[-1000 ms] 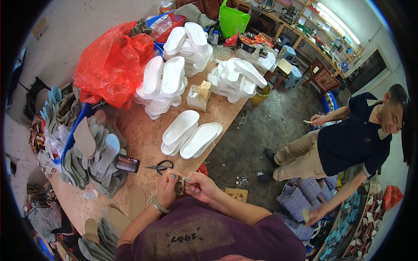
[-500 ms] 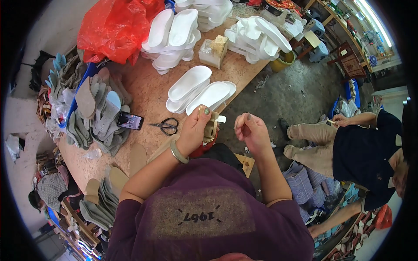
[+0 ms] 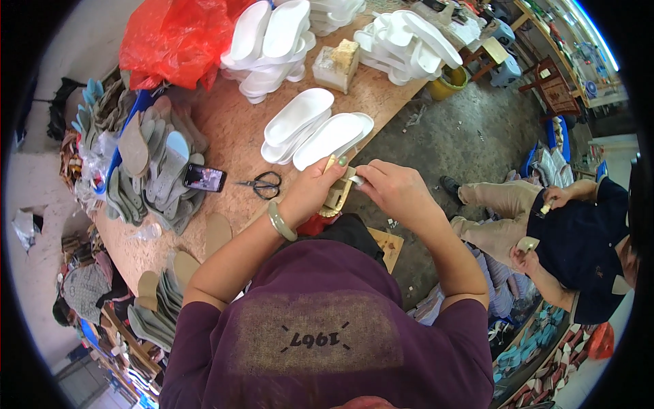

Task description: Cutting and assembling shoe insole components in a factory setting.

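My left hand (image 3: 310, 193) is closed round a beige, curved piece with a ridged edge (image 3: 334, 199), which looks like a shoe part; my fingers cover much of it. A small white tab (image 3: 357, 180) sticks out at its right side. My right hand (image 3: 396, 191) pinches that tab between thumb and fingers. On the table just beyond my hands lie white shoe soles (image 3: 332, 140) in two short stacks. Black-handled scissors (image 3: 264, 185) rest to the left of my left hand.
A phone (image 3: 204, 178) lies beside grey insoles (image 3: 146, 163) on the wooden table (image 3: 235, 146). Farther back are a red plastic bag (image 3: 177, 44), a pale block (image 3: 336, 65) and more white soles (image 3: 409, 48). At right, a co-worker (image 3: 579, 245) holds small pieces in both hands.
My right hand has moved left to the beige piece and taken hold of the white tab. The co-worker's lower hand has come up from the bins and now holds a pale piece.
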The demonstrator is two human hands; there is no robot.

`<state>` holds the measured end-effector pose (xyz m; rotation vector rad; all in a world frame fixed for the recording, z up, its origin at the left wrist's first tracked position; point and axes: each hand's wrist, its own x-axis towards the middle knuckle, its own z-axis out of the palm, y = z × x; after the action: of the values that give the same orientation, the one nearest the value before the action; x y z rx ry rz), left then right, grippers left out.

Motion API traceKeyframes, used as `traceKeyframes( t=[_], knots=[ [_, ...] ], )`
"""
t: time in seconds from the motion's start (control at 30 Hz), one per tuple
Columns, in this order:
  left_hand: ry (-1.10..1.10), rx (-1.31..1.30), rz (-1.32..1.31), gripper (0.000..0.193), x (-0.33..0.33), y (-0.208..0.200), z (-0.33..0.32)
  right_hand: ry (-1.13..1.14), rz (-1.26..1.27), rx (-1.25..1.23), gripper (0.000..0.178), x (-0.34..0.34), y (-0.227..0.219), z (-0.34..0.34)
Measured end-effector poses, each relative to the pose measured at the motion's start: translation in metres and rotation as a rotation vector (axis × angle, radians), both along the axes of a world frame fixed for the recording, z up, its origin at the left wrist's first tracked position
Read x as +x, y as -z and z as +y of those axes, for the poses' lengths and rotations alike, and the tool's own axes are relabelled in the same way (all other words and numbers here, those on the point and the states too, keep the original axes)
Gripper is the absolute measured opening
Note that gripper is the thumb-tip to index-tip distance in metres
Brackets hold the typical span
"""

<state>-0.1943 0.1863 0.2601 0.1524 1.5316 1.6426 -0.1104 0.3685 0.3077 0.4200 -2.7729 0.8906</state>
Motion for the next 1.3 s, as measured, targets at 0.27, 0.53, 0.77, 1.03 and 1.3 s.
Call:
traceKeyframes(
  t=[0.27,0.53,0.77,1.03,1.3],
  knots=[
    [-0.069,0.043,-0.082,0.021,-0.001,0.029,-0.006,-0.103,0.177,0.183,0.012,-0.016,0.024,-0.012],
    [-0.16,0.013,-0.233,0.022,-0.012,0.049,-0.002,-0.126,0.14,0.045,0.017,-0.005,0.038,-0.025],
    [-0.314,0.013,-0.337,0.027,-0.047,0.066,0.014,-0.094,0.182,-0.032,0.019,0.023,0.035,-0.058],
    [-0.484,0.164,-0.452,0.029,-0.042,0.081,0.039,0.01,0.222,0.021,0.013,0.031,0.046,-0.079],
    [-0.329,0.802,0.012,0.032,-0.029,-0.007,0.02,0.562,-0.453,-1.168,0.022,0.063,0.078,-0.046]
  ],
)
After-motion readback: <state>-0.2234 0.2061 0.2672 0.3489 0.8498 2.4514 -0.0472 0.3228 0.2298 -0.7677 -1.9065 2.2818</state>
